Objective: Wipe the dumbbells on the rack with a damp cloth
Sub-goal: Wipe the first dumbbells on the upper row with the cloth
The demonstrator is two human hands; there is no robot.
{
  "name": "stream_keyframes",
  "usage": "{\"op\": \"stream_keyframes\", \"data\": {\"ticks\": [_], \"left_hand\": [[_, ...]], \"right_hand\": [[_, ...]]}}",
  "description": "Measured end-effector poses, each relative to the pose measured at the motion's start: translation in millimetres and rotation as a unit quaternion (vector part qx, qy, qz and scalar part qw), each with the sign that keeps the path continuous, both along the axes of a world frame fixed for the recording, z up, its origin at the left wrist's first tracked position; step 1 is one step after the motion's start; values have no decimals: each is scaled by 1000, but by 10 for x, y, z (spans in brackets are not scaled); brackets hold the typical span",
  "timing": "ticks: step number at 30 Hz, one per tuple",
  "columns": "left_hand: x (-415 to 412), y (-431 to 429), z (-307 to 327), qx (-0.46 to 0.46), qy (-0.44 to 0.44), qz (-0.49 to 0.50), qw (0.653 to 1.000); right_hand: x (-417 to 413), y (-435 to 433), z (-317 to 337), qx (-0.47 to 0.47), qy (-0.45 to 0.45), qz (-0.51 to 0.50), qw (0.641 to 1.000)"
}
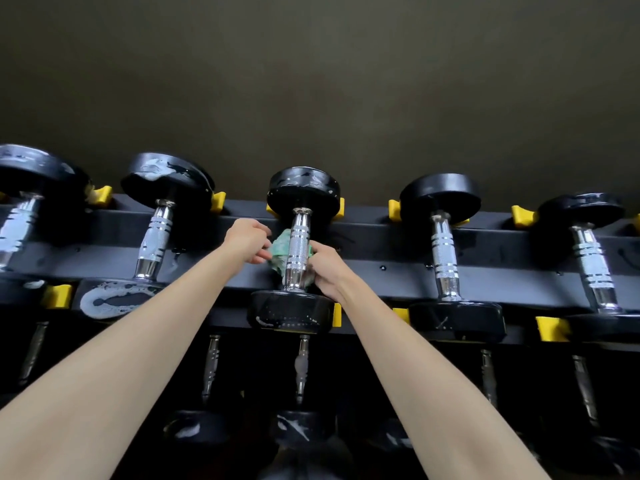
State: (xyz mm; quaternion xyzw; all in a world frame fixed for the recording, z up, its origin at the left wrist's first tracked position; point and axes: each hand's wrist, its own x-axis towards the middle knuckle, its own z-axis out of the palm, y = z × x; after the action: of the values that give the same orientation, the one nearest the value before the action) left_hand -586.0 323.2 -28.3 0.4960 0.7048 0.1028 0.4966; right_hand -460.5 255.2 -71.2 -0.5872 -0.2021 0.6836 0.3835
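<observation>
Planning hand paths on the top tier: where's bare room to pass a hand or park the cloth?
Free: bare rack shelf between the middle dumbbell and the fourth dumbbell, and again between the fourth and the far-right dumbbell. Crowded: the middle dumbbell's handle, where left hand, right hand and green cloth bunch together.

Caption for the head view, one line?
Green cloth looped behind the middle dumbbell's handle on the rack, left hand and right hand gripping it.

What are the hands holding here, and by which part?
Both hold the green cloth, which passes behind the middle dumbbell's handle: the left hand pinches its left end, the right hand grips its right end.
</observation>
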Motion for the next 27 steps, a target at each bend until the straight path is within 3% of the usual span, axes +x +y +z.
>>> {"op": "stream_keyframes", "data": {"ticks": [3, 7, 21, 27], "left_hand": [[-86, 20, 70, 9, -3, 9, 1000], [-149, -18, 142, 6, -15, 5, 1000], [-85, -250, 408, -30, -60, -52, 996], [-126, -293, 516, -16, -92, -55, 994]], "right_hand": [[83, -60, 42, -15, 46, 14, 999], [118, -118, 170, -39, 41, 1, 998], [166, -344, 452, -90, -123, -98, 983], [161, -418, 808, -41, -109, -100, 988]]}}
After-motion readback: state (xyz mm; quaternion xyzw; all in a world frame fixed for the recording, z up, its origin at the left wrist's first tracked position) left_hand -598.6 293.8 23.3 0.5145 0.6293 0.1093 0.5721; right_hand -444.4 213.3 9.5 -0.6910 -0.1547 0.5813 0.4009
